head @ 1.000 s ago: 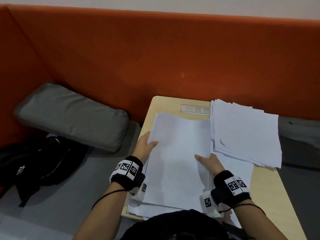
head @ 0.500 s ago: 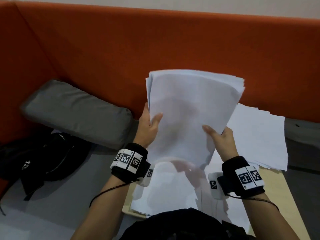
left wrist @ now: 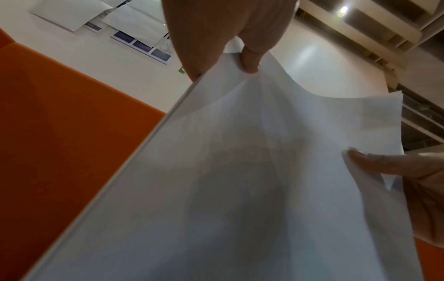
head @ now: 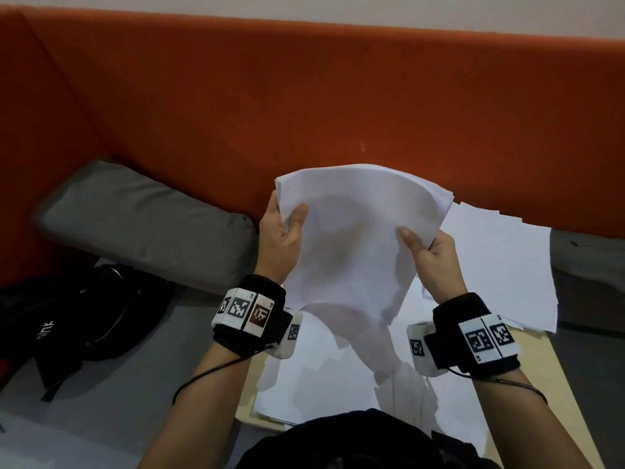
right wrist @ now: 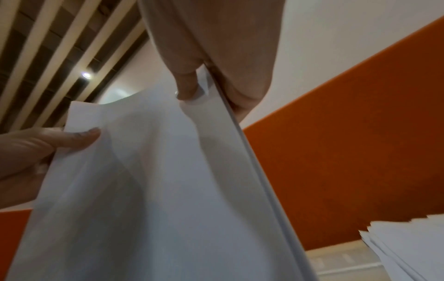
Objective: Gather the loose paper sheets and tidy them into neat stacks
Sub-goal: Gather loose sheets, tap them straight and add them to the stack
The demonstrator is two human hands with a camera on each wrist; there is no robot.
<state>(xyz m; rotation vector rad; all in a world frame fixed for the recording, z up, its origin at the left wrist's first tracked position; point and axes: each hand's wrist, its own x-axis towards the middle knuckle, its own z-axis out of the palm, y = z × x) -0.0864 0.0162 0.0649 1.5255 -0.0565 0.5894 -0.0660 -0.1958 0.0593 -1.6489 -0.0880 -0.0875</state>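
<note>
A bundle of paper sheets (head: 355,238) is held upright above the desk (head: 568,384), bowed between both hands. Its left edge is pinched by the left hand (head: 280,235), thumb in front, fingers behind. Its right edge is gripped likewise by the right hand (head: 436,262). More loose sheets (head: 338,384) are spread on the desk beneath, and a rough stack (head: 500,265) lies to the right.

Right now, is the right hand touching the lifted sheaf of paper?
Touching. The right wrist view shows the right hand pinching the sheaf at its edge, thumb in front.
</note>
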